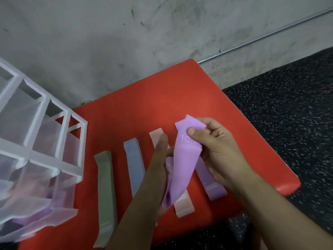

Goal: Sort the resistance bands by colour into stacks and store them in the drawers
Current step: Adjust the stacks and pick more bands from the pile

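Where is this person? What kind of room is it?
Probably a gym or workout corner: speckled black rubber floor, a red pad against a bare concrete wall, and resistance bands laid out on it.

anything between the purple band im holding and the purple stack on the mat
No separate object. The purple band, pinched in the right hand, hangs over the pink stack; that hand itself covers the far part of the purple stack.

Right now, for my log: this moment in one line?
left hand, right hand: hold purple band | red mat: green stack, blue stack, pink stack, purple stack
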